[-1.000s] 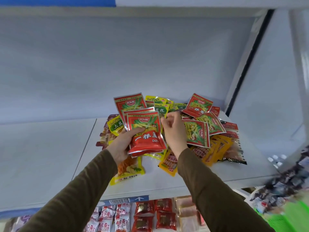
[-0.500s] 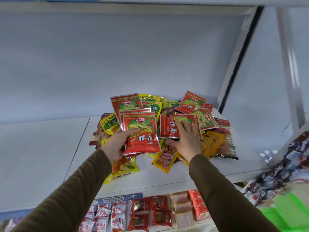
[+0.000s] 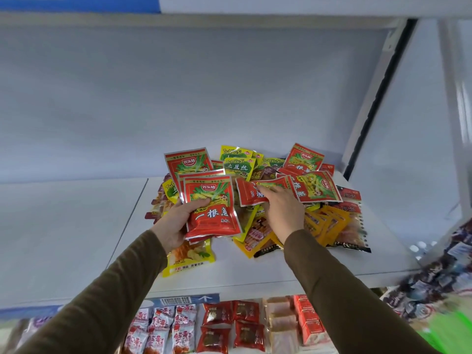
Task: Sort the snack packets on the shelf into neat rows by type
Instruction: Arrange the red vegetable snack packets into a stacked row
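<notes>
1. Nearest the camera, on the lower shelf (image 3: 281,351): rows of white-and-red packets (image 3: 163,328) with red Chinese characters too blurred to read, dark red packets (image 3: 231,325), pale packets and small red boxes (image 3: 310,325).
2. Along the upper shelf's front edge: a blue price strip (image 3: 184,300) with a barcode and a white arrow.
3. On the white shelf (image 3: 255,272) itself, closest: a yellow packet (image 3: 190,259) lying flat, partly under the left hand's stack; small print illegible.
4. Just beyond, left hand (image 3: 176,223): grip curled round a fanned stack of red packets (image 3: 212,208), thumb across the front one; top packet upright, reading "一根葱" in white on red, with a brand patch above over green stalks.
5. Right hand (image 3: 281,208): fingers fairly straight and spread, pressing on a red packet (image 3: 258,191) of the same kind, turned sideways on top of the pile; whether the thumb pinches it from below, cannot tell.
6. Beside that, touching: another sideways red packet (image 3: 316,186) with yellow-green artwork.
7. Under and right of the right hand: orange-yellow packets (image 3: 327,223) overlapping, and red-topped clear packets (image 3: 353,226) at the pile's right edge.
8. Farther back: green-yellow packets (image 3: 238,166) printed "TuDouSi" and "土豆丝", and one more red packet (image 3: 302,159) propped up.
9. Behind all: white back panel (image 3: 178,98), with a dark upright gap (image 3: 378,98) at the right.
</notes>
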`<control>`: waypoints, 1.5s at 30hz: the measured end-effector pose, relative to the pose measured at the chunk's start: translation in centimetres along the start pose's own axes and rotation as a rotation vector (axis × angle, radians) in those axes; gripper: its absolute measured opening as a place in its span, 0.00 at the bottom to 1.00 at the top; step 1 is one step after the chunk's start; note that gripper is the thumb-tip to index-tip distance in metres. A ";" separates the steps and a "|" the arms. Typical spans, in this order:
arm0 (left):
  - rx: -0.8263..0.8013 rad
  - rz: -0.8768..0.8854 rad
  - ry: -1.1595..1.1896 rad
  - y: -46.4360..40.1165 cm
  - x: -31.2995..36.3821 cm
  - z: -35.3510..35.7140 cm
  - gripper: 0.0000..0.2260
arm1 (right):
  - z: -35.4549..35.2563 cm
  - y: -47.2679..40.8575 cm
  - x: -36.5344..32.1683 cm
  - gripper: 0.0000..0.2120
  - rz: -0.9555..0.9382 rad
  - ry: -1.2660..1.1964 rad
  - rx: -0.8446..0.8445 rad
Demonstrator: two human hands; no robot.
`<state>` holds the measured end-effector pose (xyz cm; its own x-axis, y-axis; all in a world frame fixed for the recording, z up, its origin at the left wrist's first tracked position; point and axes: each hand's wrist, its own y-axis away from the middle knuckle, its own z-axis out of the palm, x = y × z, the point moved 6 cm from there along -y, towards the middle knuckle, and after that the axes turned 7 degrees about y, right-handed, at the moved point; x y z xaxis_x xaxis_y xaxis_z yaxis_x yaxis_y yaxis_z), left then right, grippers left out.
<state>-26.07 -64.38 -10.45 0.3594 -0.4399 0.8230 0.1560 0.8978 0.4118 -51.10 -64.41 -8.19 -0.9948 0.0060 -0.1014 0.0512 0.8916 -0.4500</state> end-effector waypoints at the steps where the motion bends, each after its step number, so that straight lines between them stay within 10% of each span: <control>1: 0.006 -0.001 0.001 -0.1 -0.1 -0.2 0.24 | -0.5 -0.1 0.1 0.22 0.006 -0.018 0.044; 9: 0.035 0.017 0.008 0.4 0.2 -1.7 0.21 | -5.7 -1.2 -1.5 0.17 0.003 -0.552 0.313; 17: 0.079 0.083 0.021 2.8 2.2 -6.5 0.21 | -2.9 -1.1 -12.1 0.19 0.297 -1.753 -0.263; 25: 0.164 0.163 0.075 6.8 6.1 -16.8 0.19 | 0.6 1.2 -25.8 0.10 0.230 -1.437 -0.501; 34: 0.137 0.239 0.076 11.7 12.3 -32.6 0.34 | 2.8 4.4 -45.9 0.53 0.339 -1.576 -0.846; 45: 0.248 0.220 -0.046 11.1 18.8 -47.1 0.23 | 9.3 3.2 -62.5 0.37 0.372 -1.486 -1.038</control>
<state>25.78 -61.80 -8.84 0.3170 -0.2412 0.9173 -0.1512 0.9419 0.2999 12.02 -66.10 -11.55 -0.0301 0.4010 -0.9156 -0.4168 0.8275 0.3762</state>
